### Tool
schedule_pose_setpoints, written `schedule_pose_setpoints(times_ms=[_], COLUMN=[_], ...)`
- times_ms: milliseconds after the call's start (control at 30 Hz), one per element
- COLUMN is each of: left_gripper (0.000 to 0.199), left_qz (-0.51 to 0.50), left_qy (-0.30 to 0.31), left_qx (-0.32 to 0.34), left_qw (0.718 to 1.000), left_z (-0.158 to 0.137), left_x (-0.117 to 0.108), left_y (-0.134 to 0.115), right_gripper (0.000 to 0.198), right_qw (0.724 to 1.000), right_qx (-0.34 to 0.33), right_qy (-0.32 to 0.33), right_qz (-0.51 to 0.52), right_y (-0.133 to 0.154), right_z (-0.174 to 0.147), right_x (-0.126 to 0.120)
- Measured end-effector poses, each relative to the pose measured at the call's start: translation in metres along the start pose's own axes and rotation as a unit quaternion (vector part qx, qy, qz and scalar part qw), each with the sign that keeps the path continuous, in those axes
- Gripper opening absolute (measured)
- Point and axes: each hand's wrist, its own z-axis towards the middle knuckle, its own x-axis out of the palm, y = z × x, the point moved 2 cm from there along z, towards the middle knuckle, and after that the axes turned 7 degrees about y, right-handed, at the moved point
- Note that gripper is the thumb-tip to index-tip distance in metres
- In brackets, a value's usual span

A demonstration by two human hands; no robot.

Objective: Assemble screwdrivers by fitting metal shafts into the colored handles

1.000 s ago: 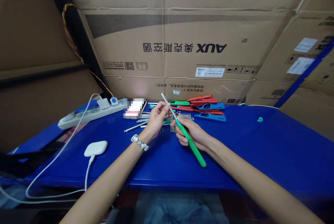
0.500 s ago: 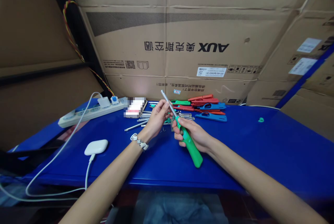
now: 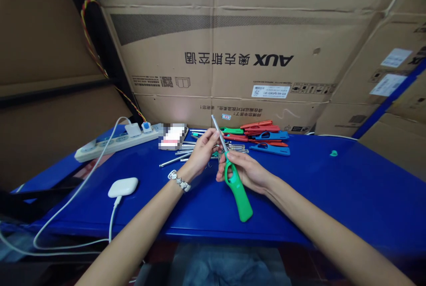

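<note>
A green long-necked gas lighter (image 3: 240, 195) is held between my two hands, tilted, its silver barrel pointing away and slightly left. My left hand (image 3: 203, 150) pinches the metal barrel between thumb and fingers. Around the upper end of the green body, by the trigger opening, my right hand (image 3: 248, 168) is closed, thumb on top. Behind the hands lie several loose metal tubes (image 3: 175, 161), partly hidden by my left hand. Red lighter bodies (image 3: 261, 129), blue lighter bodies (image 3: 271, 148) and another green one (image 3: 233, 130) are piled at the back.
On the left stand a white power strip (image 3: 109, 144) with plugs and a phone (image 3: 173, 137). A white earphone case (image 3: 123, 187) with a cable lies nearer. A small teal piece (image 3: 333, 153) rests at the right of the blue table (image 3: 316, 192). Cardboard (image 3: 233, 33) walls the back.
The lighter has turned a little: its handle end swings left and toward me, and its trigger opening now shows. The barrel tip has shifted slightly right. Both hands keep their hold.
</note>
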Motion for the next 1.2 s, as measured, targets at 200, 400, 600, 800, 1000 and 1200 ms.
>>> schedule_pose_setpoints(times_ms=[200, 400, 600, 800, 1000, 1200], left_gripper=[0.036, 0.036, 0.036, 0.03, 0.023, 0.022], left_qz=[-0.006, 0.007, 0.044, 0.026, -0.16, -0.041], left_qy=[-0.004, -0.003, 0.063, 0.057, -0.141, -0.149], left_qx=[0.005, -0.009, -0.045, -0.07, 0.015, 0.038], left_qw=[1.0, 1.0, 0.996, 0.996, 0.977, 0.987], left_z=[0.0, -0.001, -0.005, -0.003, 0.018, 0.014], left_x=[-0.001, 0.002, 0.005, 0.003, -0.026, -0.038], left_y=[0.001, 0.001, 0.002, 0.005, -0.024, -0.031], right_gripper=[0.035, 0.036, 0.038, 0.045, 0.03, 0.026], right_qw=[0.999, 0.997, 0.996, 0.995, 0.993, 0.994], right_qx=[0.005, 0.04, 0.051, 0.073, 0.11, 0.098], right_qy=[-0.033, -0.064, -0.071, -0.066, -0.033, -0.048], right_qz=[0.023, 0.009, 0.021, 0.034, -0.022, -0.025], right_y=[0.002, 0.001, 0.005, 0.007, -0.003, -0.001], right_z=[0.0, 0.0, 0.0, -0.001, -0.003, -0.002], right_x=[0.003, 0.009, 0.006, 0.001, 0.007, 0.005])
